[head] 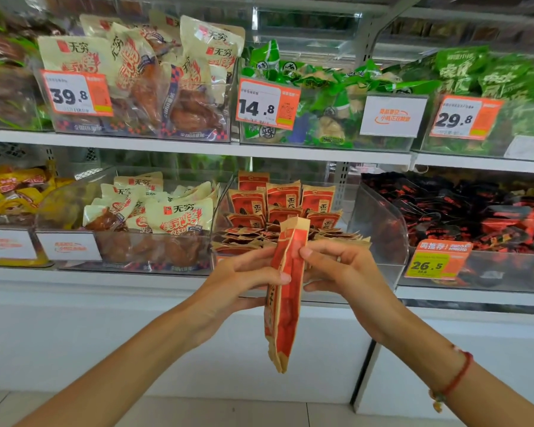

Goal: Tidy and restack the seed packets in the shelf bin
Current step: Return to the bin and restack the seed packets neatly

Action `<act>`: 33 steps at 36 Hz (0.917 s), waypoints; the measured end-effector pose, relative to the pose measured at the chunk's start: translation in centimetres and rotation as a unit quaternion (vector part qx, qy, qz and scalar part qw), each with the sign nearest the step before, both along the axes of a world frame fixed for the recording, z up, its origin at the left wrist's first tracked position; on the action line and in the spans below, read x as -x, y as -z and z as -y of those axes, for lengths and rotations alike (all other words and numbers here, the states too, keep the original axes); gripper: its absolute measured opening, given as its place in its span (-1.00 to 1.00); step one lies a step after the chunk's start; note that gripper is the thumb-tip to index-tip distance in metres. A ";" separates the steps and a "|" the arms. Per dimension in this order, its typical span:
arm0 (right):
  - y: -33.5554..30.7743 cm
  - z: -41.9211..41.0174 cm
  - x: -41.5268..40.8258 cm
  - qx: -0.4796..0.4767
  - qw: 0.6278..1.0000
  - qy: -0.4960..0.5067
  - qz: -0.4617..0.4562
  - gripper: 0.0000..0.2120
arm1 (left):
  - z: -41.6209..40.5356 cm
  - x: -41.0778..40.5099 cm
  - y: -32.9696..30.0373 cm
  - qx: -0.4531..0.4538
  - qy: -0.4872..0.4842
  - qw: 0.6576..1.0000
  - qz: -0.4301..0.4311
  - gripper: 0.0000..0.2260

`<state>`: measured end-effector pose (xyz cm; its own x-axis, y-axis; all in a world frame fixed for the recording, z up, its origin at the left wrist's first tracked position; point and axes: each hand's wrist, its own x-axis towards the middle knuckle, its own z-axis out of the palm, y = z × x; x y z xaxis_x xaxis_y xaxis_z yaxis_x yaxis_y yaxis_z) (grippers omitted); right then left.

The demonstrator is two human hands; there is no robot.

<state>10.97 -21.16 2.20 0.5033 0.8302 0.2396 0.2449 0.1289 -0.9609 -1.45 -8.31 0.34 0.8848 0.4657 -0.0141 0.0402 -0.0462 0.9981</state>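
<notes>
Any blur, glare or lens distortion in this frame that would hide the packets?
Head view: even light; the shelf edge bows from the wide lens; corners soften; faint glare on the clear bin. The packets held by the left hand and right hand stay sharp.

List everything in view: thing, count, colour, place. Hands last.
Held red-and-kraft paper seed packets: small stack, edge-on, before the lower shelf.
Red-and-kraft seed packets in the clear plastic bin: many, lower shelf centre; back ones upright, front ones flat.
Cream snack pouches: many, lower bin to the left; more above.
Green packets: many, upper centre and right.
Black-and-red packets: many, lower right.
Yellow packets: several, lower left.
Orange price tags: four.
Left hand: grips the stack.
Right hand: pinches the stack.
</notes>
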 end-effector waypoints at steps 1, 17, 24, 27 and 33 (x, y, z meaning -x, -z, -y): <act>0.0 0.0 0.0 0.000 1.000 0.000 -0.005 -0.82 | 0.1 -0.1 0.0 0.000 -0.002 1.000 0.002 -0.54; 1.0 -0.4 1.5 -0.027 0.974 0.044 0.221 -0.72 | -0.2 0.2 -1.6 0.046 -0.205 0.957 0.199 -0.37; 1.5 -0.9 1.9 -0.059 0.971 0.065 0.221 -0.81 | -0.5 0.2 -1.2 0.067 -0.240 0.944 0.218 -0.38; 1.3 -1.1 1.8 -0.055 0.980 0.054 0.184 -0.83 | -0.5 0.2 -1.1 0.061 -0.234 0.945 0.221 -0.45; 1.4 -1.2 1.7 -0.038 0.969 0.070 0.234 -0.78 | -0.4 0.1 -0.9 0.034 -0.252 0.941 0.223 -0.60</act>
<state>9.28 -19.91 0.84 0.4312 0.7330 0.5261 0.6709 0.1293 -0.7301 -1.57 -7.94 1.24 0.4776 0.8389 0.2611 -0.3830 -0.0686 0.9212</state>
